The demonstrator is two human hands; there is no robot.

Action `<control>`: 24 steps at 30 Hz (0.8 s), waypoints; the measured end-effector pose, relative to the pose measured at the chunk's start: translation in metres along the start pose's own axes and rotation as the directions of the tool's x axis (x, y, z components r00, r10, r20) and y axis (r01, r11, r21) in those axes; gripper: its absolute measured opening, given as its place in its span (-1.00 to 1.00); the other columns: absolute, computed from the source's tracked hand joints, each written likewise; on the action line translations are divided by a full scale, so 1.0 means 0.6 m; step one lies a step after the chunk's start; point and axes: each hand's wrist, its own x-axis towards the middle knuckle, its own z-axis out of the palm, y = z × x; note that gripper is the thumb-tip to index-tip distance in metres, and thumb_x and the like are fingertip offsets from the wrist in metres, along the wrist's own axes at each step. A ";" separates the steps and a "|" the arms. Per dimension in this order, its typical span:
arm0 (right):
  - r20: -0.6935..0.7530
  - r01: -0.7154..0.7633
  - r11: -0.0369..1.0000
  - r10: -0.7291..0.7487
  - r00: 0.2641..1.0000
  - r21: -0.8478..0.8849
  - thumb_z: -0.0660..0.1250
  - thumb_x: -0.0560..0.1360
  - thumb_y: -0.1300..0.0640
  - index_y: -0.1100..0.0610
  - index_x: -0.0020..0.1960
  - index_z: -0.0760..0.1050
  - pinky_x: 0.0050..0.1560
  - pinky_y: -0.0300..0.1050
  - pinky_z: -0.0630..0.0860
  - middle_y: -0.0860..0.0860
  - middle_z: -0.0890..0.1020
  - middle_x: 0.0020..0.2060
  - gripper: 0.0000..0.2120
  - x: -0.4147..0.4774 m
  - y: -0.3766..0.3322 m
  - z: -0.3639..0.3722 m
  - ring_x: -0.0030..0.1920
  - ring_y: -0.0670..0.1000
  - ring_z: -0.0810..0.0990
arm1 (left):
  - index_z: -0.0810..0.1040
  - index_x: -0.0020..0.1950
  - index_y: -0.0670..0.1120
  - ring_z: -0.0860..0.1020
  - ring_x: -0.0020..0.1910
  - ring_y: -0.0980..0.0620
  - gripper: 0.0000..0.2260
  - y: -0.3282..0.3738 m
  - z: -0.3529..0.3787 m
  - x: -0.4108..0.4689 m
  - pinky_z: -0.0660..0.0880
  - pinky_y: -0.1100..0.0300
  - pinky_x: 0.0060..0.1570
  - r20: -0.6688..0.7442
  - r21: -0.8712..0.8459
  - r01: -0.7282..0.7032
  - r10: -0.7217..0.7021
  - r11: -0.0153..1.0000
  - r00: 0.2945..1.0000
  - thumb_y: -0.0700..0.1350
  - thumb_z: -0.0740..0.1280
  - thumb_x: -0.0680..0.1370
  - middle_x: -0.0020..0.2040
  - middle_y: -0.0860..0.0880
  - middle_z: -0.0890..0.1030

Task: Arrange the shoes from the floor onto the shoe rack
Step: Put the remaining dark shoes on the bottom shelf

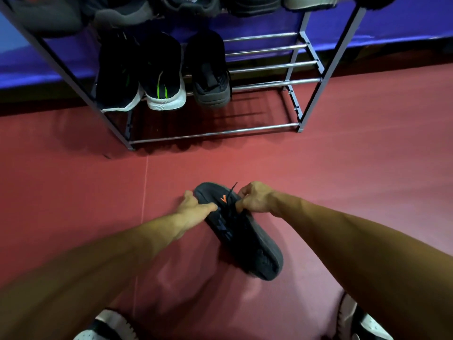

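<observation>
Both forearms (127,244) are reaching toward 12 o'clock. The left hand (193,204) is gripping the shoe (247,241) by its edge, thumb pointing to 3 o'clock; the right hand (252,198) is pinching its laces (230,195).

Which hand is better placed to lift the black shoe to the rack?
Probably the left hand: it holds the black shoe by its front edge, while the right hand only pinches the laces.

Dim light, soft blur, warped edges
</observation>
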 end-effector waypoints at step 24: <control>-0.343 0.323 0.763 -0.568 0.748 -0.561 0.38 0.38 0.08 -0.06 -0.14 0.58 -0.18 -0.08 0.43 0.01 0.64 -0.05 -0.92 -0.056 -0.120 -0.231 0.00 0.14 0.62 | 0.68 0.08 0.06 0.62 -0.01 0.03 -0.82 0.165 -0.051 -0.031 0.48 0.15 -0.06 0.055 -0.281 -0.420 0.451 0.863 0.891 -0.15 0.47 0.51 0.00 -0.03 0.74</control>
